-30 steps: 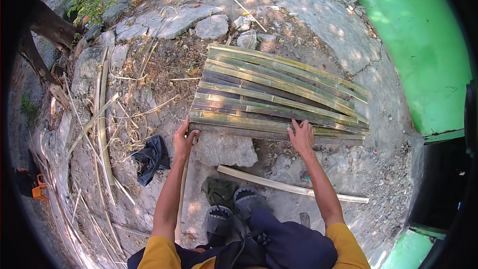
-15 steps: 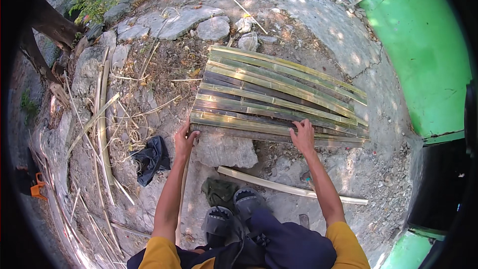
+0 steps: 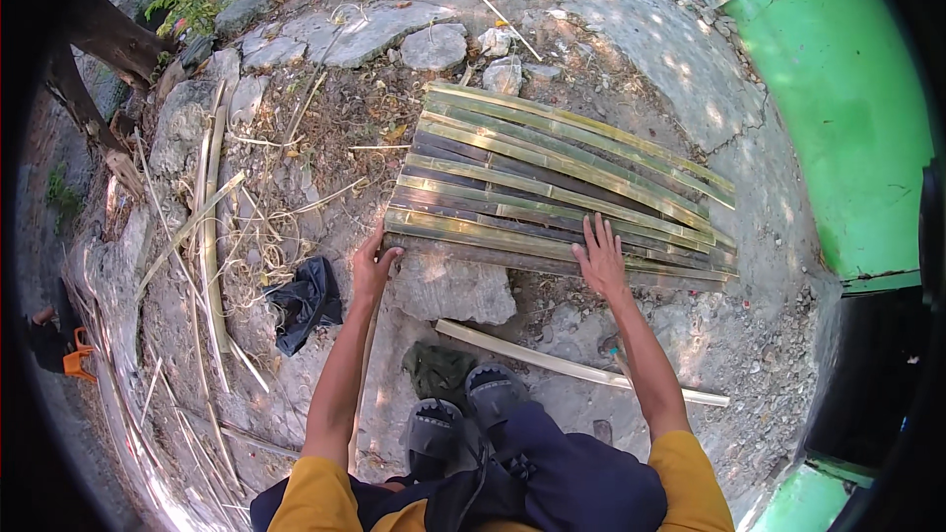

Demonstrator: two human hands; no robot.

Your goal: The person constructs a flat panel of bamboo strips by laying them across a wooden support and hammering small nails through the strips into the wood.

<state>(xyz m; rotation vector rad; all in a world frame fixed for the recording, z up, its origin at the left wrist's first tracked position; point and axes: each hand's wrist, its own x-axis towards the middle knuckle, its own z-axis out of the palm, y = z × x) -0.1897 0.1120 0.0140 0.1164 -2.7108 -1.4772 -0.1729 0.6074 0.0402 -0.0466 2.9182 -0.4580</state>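
A row of green and yellowish split bamboo slats (image 3: 552,167) lies side by side on the ground, close together at the left end and slightly fanned out toward the right. My left hand (image 3: 372,264) is at the near left corner, fingers along the slat ends and thumb spread away from them. Palm down, my right hand (image 3: 601,258) rests on the nearer slats right of their middle, fingers stretched out. Neither hand is wrapped round a slat. A flat stone slab (image 3: 455,288) shows beneath the near edge.
A loose pale bamboo strip (image 3: 581,366) lies before my feet, beside a dark green cloth (image 3: 436,370). Left of me are a black plastic bag (image 3: 304,303), several long strips (image 3: 209,236) and curly shavings. Rocks (image 3: 434,46) lie beyond; a green wall (image 3: 818,89) stands right.
My right hand has gone from bent fingers at the near slats to lying flat with fingers extended farther over them. My left hand stays at the corner. The view has shifted slightly.
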